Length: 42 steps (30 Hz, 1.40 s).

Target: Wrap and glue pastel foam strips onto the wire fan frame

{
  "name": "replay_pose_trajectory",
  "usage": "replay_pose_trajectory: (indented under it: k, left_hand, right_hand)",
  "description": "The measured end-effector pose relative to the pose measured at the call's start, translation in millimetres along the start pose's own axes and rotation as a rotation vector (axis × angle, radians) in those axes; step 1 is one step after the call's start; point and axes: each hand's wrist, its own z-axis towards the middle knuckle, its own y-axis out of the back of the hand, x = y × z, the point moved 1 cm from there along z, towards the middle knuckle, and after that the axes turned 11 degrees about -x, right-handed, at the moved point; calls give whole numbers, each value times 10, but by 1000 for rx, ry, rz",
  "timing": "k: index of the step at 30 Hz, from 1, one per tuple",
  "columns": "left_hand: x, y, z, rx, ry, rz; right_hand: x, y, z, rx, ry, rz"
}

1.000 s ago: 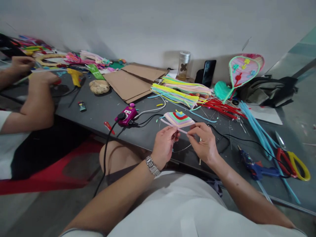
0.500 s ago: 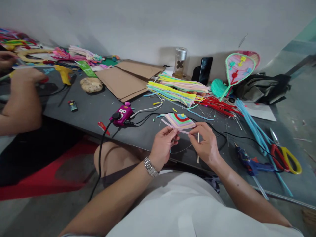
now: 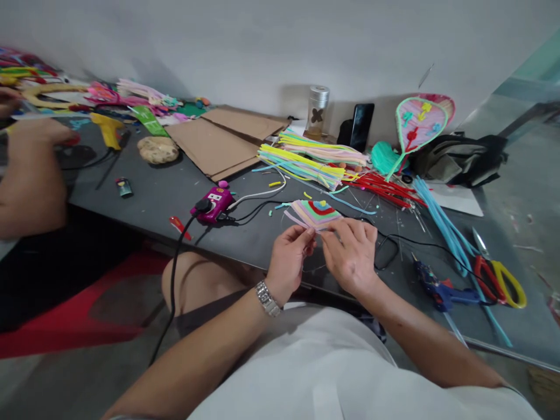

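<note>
Pinching the striped fan (image 3: 315,213) at the table edge (image 3: 245,256): left hand (image 3: 289,256), right hand (image 3: 350,254).

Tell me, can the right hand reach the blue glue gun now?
Probably yes. The blue glue gun lies on the table just beside the right hand, only a thin black cable between. But that hand pinches the striped woven piece and would have to let go.

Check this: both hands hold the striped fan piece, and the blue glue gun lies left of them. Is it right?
Not fully. The head view shows left hand and right hand holding the striped fan piece, but the blue glue gun lies right of them.
</note>
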Motion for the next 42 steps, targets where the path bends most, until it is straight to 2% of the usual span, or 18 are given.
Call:
replay_pose_trajectory:
  k: [4, 12, 18, 31, 34, 36, 39, 40, 42]
  left_hand:
    - [-4, 11, 8, -4, 2, -14]
    - [-57, -13, -42, -20, 64, -70]
    - [-58, -8, -17, -52, 70, -70]
    - [-28, 21, 19, -89, 25, -61]
    - [-46, 28, 34, -86, 6, -46]
    - [-66, 32, 39, -88, -4, -25]
    - [-86, 33, 40, -101, -17, 1]
    - [-86, 31, 41, -105, -19, 3]
    - [-77, 25, 45, -102, -23, -1]
  right_hand:
    - [11, -31, 31, 52, 17, 19]
    - [18, -50, 58, 3, 19, 29]
    - [16, -51, 51, 48, 26, 55]
    - [67, -57, 99, 96, 24, 57]
    - [-48, -40, 145, 11, -70, 71]
    - [-190, -25, 198, -55, -226, 126]
    - [-386, -3, 270, -56, -472, 301]
    - [-413, 7, 284, -49, -506, 339]
    - [-381, 27, 294, -35, -453, 338]
